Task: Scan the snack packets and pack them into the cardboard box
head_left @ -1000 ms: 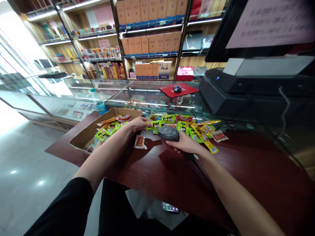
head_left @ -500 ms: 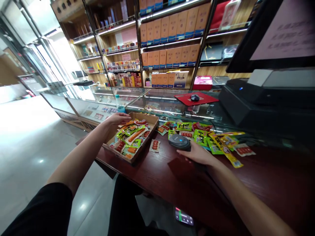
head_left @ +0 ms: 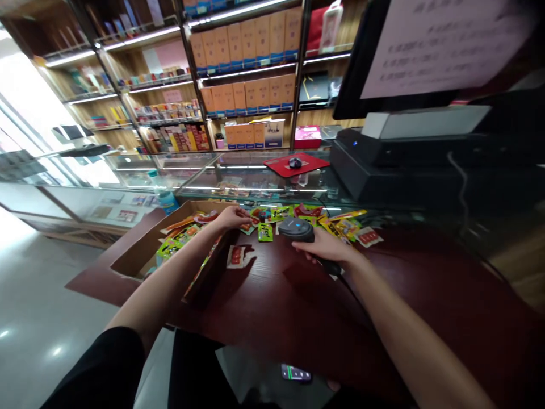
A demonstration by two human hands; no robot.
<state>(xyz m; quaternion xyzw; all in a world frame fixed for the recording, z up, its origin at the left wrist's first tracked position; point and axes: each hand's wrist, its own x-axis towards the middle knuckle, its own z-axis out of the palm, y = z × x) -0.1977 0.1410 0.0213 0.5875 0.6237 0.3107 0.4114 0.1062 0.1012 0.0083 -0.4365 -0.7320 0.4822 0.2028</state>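
My left hand (head_left: 233, 218) reaches over the right wall of the open cardboard box (head_left: 128, 264). Its fingers are drawn together at a small sausage packet (head_left: 247, 228) on the dark wooden counter. In my right hand (head_left: 326, 247) is a black barcode scanner (head_left: 297, 228) with a small blue light, its head pointing left. Inside the box lie green snack packets (head_left: 172, 245) and sausages, partly hidden by my left forearm. A clear sausage packet (head_left: 235, 257) lies by itself between box and scanner. One green packet (head_left: 265, 232) is just left of the scanner.
More snack packets (head_left: 340, 226) lie behind my right hand, along the glass display case (head_left: 238, 175). A monitor (head_left: 355, 62) and black till unit (head_left: 366, 167) stand right. A mouse (head_left: 295, 163) sits on a red mat (head_left: 276, 166). A lit phone (head_left: 296, 372) is below the counter edge.
My left hand has moved right, from above the box to the sausage packet on the counter. My right hand keeps holding the scanner. The view has turned to the right.
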